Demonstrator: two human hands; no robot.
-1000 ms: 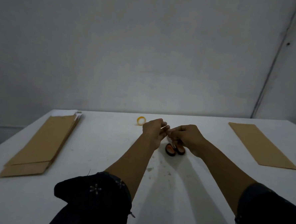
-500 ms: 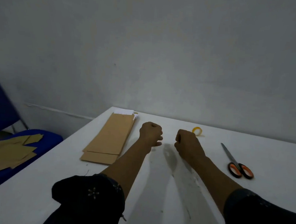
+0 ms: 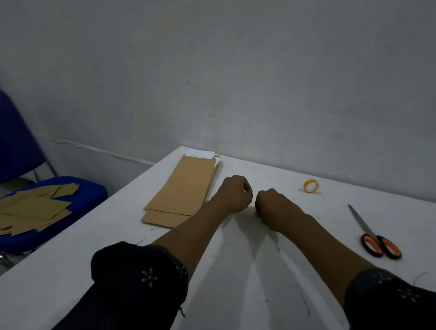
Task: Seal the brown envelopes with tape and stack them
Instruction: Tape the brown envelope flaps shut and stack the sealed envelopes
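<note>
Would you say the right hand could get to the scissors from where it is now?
Probably yes: the scissors lie flat on the table, to the right of the right hand, with only bare tabletop between them.

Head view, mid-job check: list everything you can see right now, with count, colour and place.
envelopes: one stack, exact count unclear, brown, far left part of the table, white paper showing at the far end
tape: one roll, yellow, far side of the table, right of the hands
scissors: one pair, orange and black handles, right side of the table
table: one, white, against the wall
chair: one, blue, left of the table
paper pieces: a loose pile, brown, on the chair seat
left hand: fingers curled, beside the envelopes; whether it holds anything is unclear
right hand: fingers curled, close to the left hand; contents likewise unclear
</note>
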